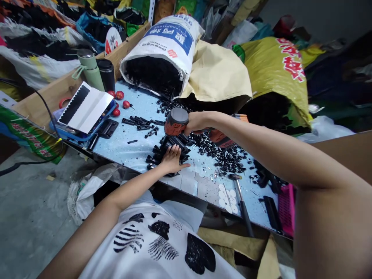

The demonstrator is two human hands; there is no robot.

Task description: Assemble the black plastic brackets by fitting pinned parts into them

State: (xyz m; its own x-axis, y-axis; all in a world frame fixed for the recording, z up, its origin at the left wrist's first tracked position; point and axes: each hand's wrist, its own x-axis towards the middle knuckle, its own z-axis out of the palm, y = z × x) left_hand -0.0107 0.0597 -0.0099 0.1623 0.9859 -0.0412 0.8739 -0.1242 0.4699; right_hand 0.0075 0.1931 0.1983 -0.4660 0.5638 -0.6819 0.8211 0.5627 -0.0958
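Observation:
My right hand (198, 121) is wrapped around the handle of a red and black cordless drill (176, 121), which is held over a cluster of black plastic parts (158, 152). The drill's tip is hidden by its body. My left hand (172, 159) lies on the near side of that cluster, fingers stretched over the parts and thumb pointing out to the right. Farther left on the table, several loose black pieces (142, 123) lie in a group. A heap of small black screws or pins (229, 158) spreads to the right, partly behind my right forearm.
A hammer (242, 205) overhangs the table's front edge beside white discs (228, 198). At right stands a pink basket (287, 209). A white sack (174, 38) and a yellow sack (276, 73) line the back. A blue tray (109, 112), green bottle (92, 71) and black cup (107, 75) occupy the left.

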